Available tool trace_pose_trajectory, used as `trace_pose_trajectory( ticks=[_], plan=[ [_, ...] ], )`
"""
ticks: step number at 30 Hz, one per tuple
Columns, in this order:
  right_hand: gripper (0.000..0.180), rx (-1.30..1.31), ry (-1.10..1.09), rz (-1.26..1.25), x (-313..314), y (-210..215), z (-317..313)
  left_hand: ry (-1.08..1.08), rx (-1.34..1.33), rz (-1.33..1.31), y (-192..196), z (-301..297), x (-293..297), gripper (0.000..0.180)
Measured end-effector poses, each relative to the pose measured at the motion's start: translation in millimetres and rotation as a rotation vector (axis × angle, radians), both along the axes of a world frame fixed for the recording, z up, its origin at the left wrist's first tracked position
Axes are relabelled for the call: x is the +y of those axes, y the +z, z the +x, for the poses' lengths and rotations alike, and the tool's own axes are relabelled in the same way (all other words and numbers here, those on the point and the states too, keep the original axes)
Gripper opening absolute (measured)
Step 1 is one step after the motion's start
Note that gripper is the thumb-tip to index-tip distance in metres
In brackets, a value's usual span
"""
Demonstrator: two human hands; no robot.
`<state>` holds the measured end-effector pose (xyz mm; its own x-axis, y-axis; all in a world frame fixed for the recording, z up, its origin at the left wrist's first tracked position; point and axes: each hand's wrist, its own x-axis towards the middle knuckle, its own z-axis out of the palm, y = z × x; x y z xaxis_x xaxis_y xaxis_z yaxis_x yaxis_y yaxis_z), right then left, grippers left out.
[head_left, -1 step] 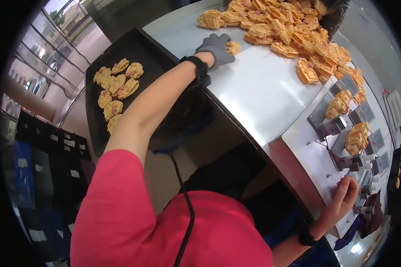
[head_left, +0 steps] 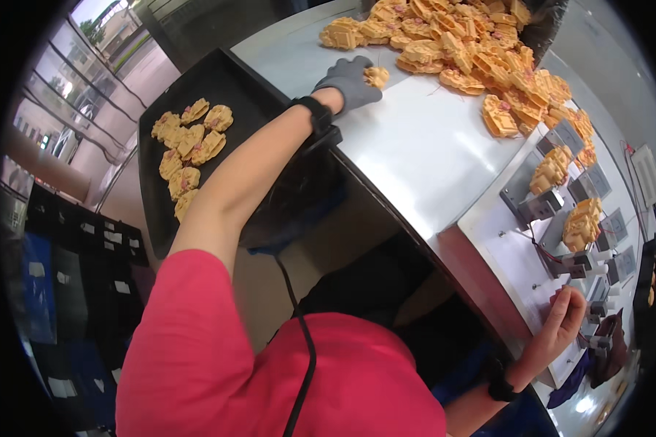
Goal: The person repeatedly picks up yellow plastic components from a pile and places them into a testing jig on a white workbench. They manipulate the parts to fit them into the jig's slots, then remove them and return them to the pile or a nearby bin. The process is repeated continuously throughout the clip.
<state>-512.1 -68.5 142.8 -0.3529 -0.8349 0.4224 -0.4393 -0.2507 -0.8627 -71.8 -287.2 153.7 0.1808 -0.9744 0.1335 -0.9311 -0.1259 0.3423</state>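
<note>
My left hand [head_left: 350, 81], in a grey glove, reaches over the white tabletop [head_left: 423, 146]. Its fingers curl around a small yellow-orange plastic part [head_left: 376, 76], partly hidden by the glove. Beyond it lies a large heap of similar moulded yellow-orange parts [head_left: 481, 58], some with reddish bits in them. My right hand [head_left: 563, 320] is bare and rests at the near end of a white fixture [head_left: 503, 240]. Its thumb and fingers are pinched together; whatever may be between them is too small to tell. Two yellow-orange parts [head_left: 552, 170] sit on the fixture's metal blocks.
At the left a black tray [head_left: 244, 87] holds several yellow-orange parts [head_left: 189, 138]. Small panel meters [head_left: 590, 182] and wires line the fixture's far side. A dark cloth [head_left: 608, 353] lies past my right hand. A black cable [head_left: 299, 320] hangs across my front.
My left fingers have closed in around the yellow-orange plastic part, which has shifted slightly left and turned. My right hand has barely moved.
</note>
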Motion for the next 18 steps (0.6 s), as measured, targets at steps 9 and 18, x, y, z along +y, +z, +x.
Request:
trace_pose_trajectory(
  ticks=[9,18],
  plan=[
    [0.003,-0.114,0.05,0.034,-3.4,5.1,2.9,-0.444,2.14,0.419,39.1,-91.4,109.4,0.042],
    [0.005,-0.07,0.048,0.028,-1.2,8.3,8.0,-0.491,2.066,0.519,25.4,-148.6,141.5,0.067]
  ],
)
